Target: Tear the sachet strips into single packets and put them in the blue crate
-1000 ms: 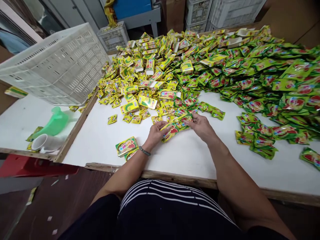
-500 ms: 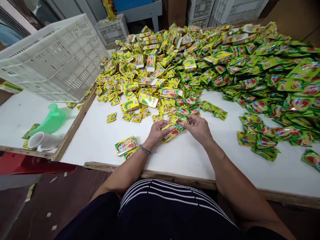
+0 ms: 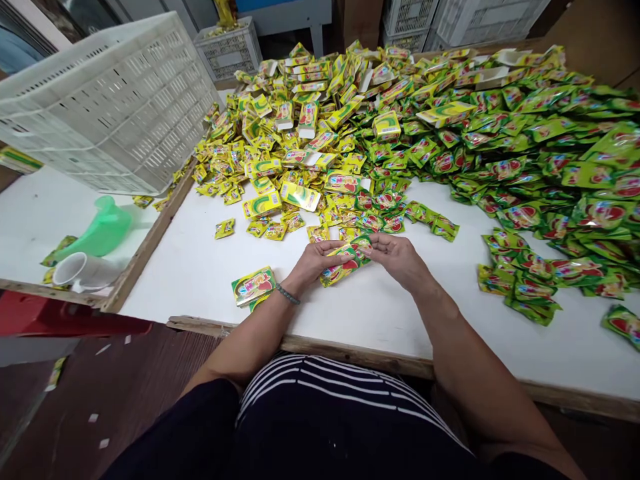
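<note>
Over the white table [image 3: 200,267], my left hand [image 3: 316,261] is closed on a green-and-yellow packet [image 3: 345,267] with red print. My right hand [image 3: 395,257] pinches the upper right end of the packets at the same spot; whether this is one piece or two overlapping ones is hard to tell. Left of my left wrist lies a printed box [image 3: 253,287], with another partly under it. Just beyond my hands are small yellow sachets [image 3: 275,231] and green sachets [image 3: 433,219].
A large heap of green packets [image 3: 505,167] and yellow boxes spreads across the back and right. A tilted white crate [image 3: 110,113], a green scoop [image 3: 97,230] and a white cup [image 3: 85,272] are on the left. Wooden edging [image 3: 350,355] runs along the front.
The view has shifted slightly. Both hands stay together on the packet, which is turned a little, and my right fingers sit closer over its upper end.
</note>
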Demonstrator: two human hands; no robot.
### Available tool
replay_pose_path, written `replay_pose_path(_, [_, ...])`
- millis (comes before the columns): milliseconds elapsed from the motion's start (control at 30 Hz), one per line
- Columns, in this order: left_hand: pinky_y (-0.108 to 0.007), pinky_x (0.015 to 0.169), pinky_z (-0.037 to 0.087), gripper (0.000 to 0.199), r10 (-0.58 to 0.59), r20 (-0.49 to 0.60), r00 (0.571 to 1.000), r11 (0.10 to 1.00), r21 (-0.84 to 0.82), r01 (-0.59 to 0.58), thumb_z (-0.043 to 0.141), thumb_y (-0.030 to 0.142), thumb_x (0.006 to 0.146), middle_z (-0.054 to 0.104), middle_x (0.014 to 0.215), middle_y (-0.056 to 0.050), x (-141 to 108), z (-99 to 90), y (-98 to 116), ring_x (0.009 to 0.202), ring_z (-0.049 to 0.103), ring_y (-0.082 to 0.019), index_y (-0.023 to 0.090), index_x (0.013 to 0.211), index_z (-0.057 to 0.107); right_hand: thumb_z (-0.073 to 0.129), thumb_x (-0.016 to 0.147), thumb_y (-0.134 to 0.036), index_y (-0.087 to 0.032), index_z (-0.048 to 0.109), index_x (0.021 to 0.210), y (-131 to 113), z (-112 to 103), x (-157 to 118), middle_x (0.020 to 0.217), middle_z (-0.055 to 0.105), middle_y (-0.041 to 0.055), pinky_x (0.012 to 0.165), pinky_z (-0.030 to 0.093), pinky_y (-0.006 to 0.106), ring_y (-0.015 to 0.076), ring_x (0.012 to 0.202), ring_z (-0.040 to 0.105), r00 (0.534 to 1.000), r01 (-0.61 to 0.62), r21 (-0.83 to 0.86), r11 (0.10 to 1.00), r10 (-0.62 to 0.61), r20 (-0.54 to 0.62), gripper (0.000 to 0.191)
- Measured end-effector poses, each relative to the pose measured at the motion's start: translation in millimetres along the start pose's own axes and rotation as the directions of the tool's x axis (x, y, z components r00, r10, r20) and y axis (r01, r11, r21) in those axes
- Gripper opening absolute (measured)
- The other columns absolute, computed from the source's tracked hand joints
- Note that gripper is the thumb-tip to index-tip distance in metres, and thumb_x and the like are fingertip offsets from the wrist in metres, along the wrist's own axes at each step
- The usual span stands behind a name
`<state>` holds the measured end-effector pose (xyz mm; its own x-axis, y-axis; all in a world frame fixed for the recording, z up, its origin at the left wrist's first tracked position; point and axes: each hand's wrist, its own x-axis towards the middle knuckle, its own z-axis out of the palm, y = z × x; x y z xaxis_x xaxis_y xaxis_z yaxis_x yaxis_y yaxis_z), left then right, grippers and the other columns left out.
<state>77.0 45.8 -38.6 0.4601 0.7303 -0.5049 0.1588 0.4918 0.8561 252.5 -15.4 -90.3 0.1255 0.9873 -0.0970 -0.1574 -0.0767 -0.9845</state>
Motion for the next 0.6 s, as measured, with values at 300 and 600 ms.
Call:
replay_pose_path(300, [-0.03,0.079,0.053,0.06,0.039,-0.139,0.989,0.995,-0.082,-0.051,0.094,0.027,0.041,0.075,0.082,-0.002,5.3,3.8,-5.6,0.072,0.068,-0.014,0.014,0.097,0.074,0.064,0.077,-0.048,-0.022,0.065,0.105,-4.9,18.2,1.2,0.091,0.074,0.0062,0.077,0.053,0.037,0.024,0.085,0.068,0.984,0.055,-0.169,0.984,-0.082,-0.158,0.038])
replay_pose_path(600, [-0.027,0.072,0.052,0.057,0.031,-0.188,0.982,0.993,-0.106,-0.052,0.094,0.023,0.038,0.073,0.073,0.0,1.6,5.2,-8.7,0.066,0.067,-0.013,0.012,0.089,0.072,0.047,0.089,-0.039,-0.023,0.058,0.119,-17.1,33.0,-6.2,0.076,0.073,0.002,0.074,0.047,0.036,0.0228,0.074,0.066,0.997,0.023,-0.317,0.948,-0.045,-0.063,0.035])
